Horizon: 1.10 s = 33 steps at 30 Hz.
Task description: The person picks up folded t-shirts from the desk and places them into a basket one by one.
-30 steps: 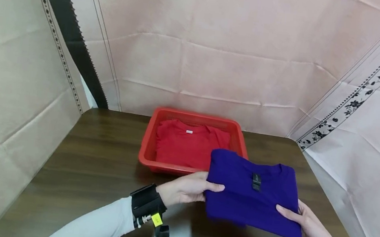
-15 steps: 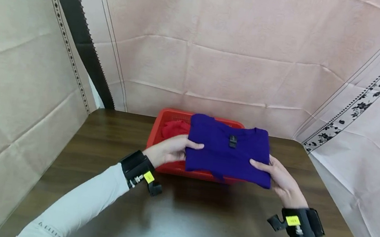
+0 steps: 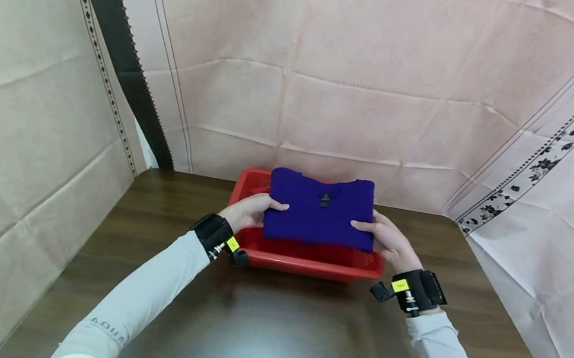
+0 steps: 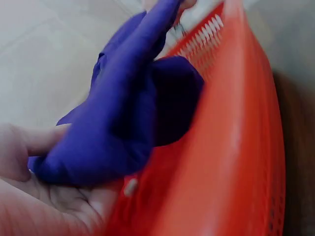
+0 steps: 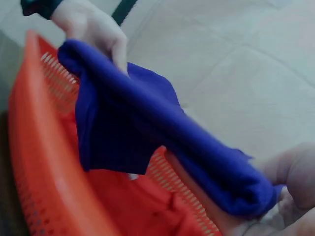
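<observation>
A folded dark purple shirt (image 3: 317, 215) with a black neck label is held over the red plastic basket (image 3: 303, 264). My left hand (image 3: 252, 212) grips its left edge, thumb on top and fingers beneath. On the opposite edge my right hand (image 3: 389, 239) holds it the same way. In the left wrist view a lower flap of the purple shirt (image 4: 174, 98) hangs down inside the basket wall (image 4: 221, 128). Beneath, the right wrist view reveals a red shirt (image 5: 142, 201) lying in the basket; from the head the purple one mostly hides it.
The basket stands at the back of a dark wooden table (image 3: 268, 332). A pale cloth curtain (image 3: 351, 91) hangs right behind it, with more cloth on both sides. Each wrist wears a black camera strap (image 3: 212, 234).
Both hands have carried the purple shirt from the right front of the basket to above it, moving left and away. It now covers the red shirt in the head view.
</observation>
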### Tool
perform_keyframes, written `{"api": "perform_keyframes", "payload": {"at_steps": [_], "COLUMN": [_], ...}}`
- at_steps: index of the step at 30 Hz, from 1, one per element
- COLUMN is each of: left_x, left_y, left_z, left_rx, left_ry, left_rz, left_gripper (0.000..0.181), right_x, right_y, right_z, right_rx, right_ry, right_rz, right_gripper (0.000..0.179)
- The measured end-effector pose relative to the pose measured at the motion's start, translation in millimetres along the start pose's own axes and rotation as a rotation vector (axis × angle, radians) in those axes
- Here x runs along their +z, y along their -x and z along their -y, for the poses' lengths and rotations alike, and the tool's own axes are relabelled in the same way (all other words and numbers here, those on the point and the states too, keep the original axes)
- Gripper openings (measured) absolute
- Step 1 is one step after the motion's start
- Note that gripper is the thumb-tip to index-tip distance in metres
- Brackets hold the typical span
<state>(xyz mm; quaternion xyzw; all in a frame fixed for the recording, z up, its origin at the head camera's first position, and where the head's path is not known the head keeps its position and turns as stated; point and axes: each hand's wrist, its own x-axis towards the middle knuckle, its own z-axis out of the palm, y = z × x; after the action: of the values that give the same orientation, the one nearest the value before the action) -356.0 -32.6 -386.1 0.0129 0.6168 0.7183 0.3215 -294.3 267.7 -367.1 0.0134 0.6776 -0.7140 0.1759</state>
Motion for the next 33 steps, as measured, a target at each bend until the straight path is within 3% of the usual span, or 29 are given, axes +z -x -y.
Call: {"api": "perform_keyframes", "payload": {"at_steps": [6,10,13,17,18,20,22,26,29,33], "left_x": [-11.1,-12.6,-9.9,-2.1,-0.7,1.0,1.5,1.4,2.8,5.3], "left_y": [-6.3,-1.1,7.2,21.0,23.9,27.7,29.2,27.8,24.1,19.3], "left_z": [15.1,21.4,25.1,22.5,21.0,18.5,18.1,23.0,25.7,25.0], "left_rx": [0.005,0.036,0.129,0.333,0.378,0.433,0.392,0.129,-0.011,-0.044], "left_ry": [-0.133,-0.302,-0.616,-1.141,-1.258,-1.424,-1.543,-1.653,-1.66,-1.667], "left_rz": [-0.087,-0.146,-0.238,-0.381,-0.385,-0.319,-0.198,0.022,0.079,0.087], "left_gripper": [0.05,0.061,0.072,0.089,0.092,0.092,0.086,0.084,0.084,0.085], "right_x": [14.7,17.1,16.0,17.5,18.5,20.4,21.8,24.0,25.3,25.8], "right_y": [-9.5,-11.9,-9.7,-4.5,-3.5,-1.9,0.0,1.5,-0.2,-3.1], "right_z": [-16.3,-27.5,-34.9,-35.6,-35.1,-34.5,-35.8,-41.3,-43.7,-42.1], "right_rx": [0.041,0.041,-0.059,-0.34,-0.396,-0.469,-0.436,-0.238,-0.122,-0.062], "right_ry": [0.04,0.18,0.408,0.9,1.005,1.168,1.244,1.308,1.306,1.279], "right_rz": [-0.017,-0.067,-0.13,-0.152,-0.129,-0.033,0.096,0.256,0.282,0.281], "right_gripper": [0.075,0.086,0.093,0.084,0.079,0.072,0.07,0.071,0.068,0.066]}}
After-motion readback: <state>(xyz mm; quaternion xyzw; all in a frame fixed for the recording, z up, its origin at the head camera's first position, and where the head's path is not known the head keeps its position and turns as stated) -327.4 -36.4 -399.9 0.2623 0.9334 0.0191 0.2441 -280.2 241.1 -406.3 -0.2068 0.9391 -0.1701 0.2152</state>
